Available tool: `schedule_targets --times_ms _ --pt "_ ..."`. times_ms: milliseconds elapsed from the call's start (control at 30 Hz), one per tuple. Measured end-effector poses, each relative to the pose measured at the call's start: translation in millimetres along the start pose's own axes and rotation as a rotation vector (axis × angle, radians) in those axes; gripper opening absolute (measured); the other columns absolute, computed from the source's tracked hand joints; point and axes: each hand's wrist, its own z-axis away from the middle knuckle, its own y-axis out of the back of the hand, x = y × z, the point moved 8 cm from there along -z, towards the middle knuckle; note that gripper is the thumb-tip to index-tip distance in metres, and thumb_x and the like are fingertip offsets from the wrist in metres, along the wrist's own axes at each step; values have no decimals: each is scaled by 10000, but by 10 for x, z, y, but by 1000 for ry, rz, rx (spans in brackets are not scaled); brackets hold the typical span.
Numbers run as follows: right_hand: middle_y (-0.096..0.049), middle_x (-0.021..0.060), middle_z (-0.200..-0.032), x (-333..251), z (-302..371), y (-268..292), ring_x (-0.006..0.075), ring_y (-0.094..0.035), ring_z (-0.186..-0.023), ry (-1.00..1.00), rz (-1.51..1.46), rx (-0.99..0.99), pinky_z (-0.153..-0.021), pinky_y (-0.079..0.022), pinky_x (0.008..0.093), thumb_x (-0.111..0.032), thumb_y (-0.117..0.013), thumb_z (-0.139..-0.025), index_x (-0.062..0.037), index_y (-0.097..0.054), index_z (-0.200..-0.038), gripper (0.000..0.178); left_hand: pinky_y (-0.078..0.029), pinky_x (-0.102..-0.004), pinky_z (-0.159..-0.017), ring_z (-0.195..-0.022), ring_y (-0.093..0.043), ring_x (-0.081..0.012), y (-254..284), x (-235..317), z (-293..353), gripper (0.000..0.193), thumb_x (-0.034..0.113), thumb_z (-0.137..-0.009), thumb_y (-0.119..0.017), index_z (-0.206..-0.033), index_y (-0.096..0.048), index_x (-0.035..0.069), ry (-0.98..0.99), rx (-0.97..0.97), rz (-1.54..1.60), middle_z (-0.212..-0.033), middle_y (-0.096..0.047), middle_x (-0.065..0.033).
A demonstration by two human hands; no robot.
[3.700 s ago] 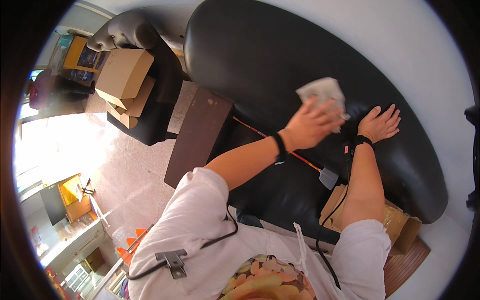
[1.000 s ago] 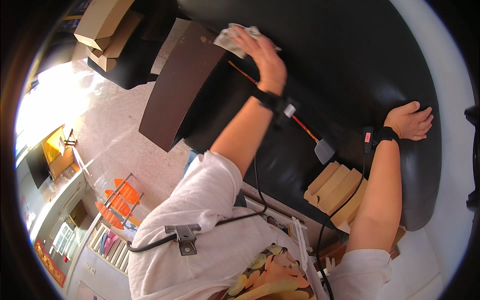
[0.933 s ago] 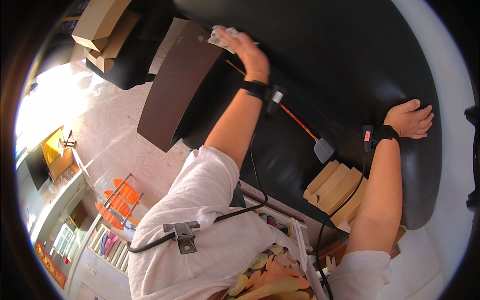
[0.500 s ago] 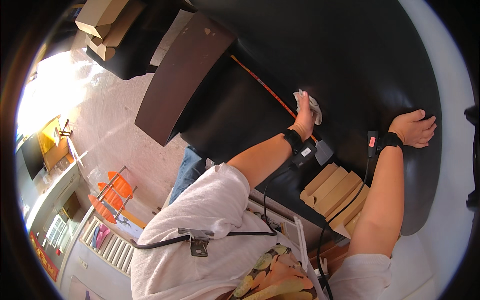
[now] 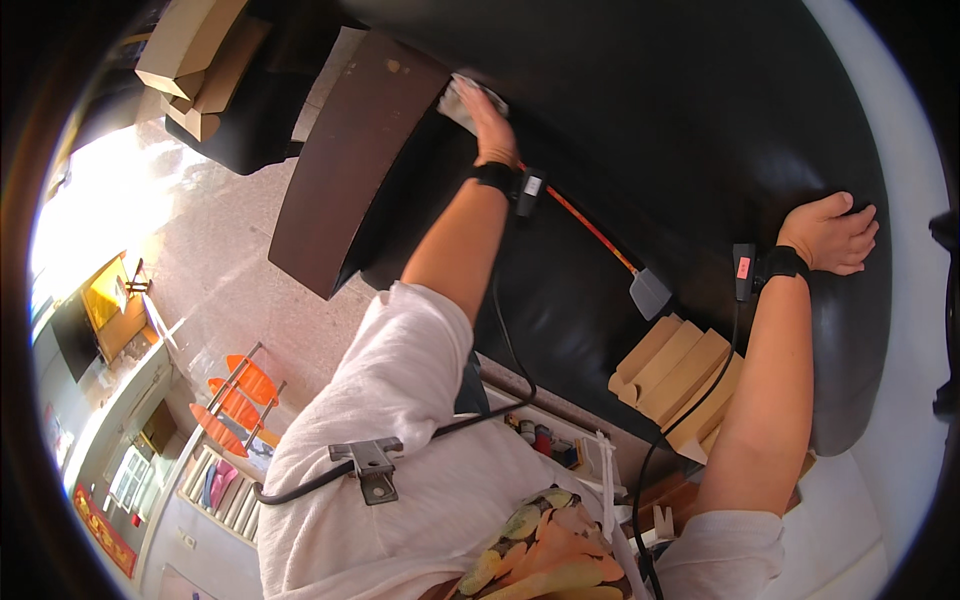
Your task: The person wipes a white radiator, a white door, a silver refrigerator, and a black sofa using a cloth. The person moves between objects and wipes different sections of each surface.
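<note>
My left hand (image 5: 488,125) presses a crumpled white cloth (image 5: 460,100) onto a black leather-like sofa (image 5: 640,120). The cloth shows around the fingers, close to the sofa's dark brown end panel (image 5: 345,150). At the right, my right hand (image 5: 832,235) leans on the sofa's rounded black edge with fingers stretched out, holding nothing. Between the hands lies a fly swatter (image 5: 650,292) with a grey flat head and an orange-red stick. My left wrist and forearm cover the far end of that stick.
Flattened brown cardboard boxes (image 5: 672,372) lie on the sofa near my body. More cardboard boxes (image 5: 185,45) sit at the far left. A black cable (image 5: 520,365) runs from my left wrist device. Orange seats (image 5: 240,385) stand on the floor at left.
My left hand has slid the cloth far to the left, up to the brown panel, uncovering the swatter's near part. My right hand has hardly moved.
</note>
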Motion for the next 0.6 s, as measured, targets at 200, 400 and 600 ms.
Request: schedule_targets --times_ms 200,400,600 --pt "-426 183 -1571 -49 0 39 360 -295 -1502 -13 -6 -11 -1232 -116 605 -486 -363 -997 -45 -500 -1481 669 -224 -444 -1214 -1465 -264 -292 -425 -1097 1674 842 695 -989 -370 -1611 -192 155 786 108 285 -1618 -250 -123" --pt "-431 173 -1570 -56 0 36 368 -303 -1497 -8 1 -10 -1231 -114 607 -489 -355 -999 -55 -502 -1479 664 -256 -500 -1229 -1459 -384 -329 -947 -1670 2175 941 846 -907 -399 -1583 -350 193 1093 54 727 -1603 -401 -120" --pt "-422 192 -1570 -37 -5 16 377 -307 -1490 7 5 -8 -1227 -116 617 -491 -352 -1001 -43 -497 -1478 670 -322 -375 -1167 -1378 -450 -220 219 -608 179 820 693 -1039 -319 -1580 -355 77 300 12 225 -1511 -491 -64"
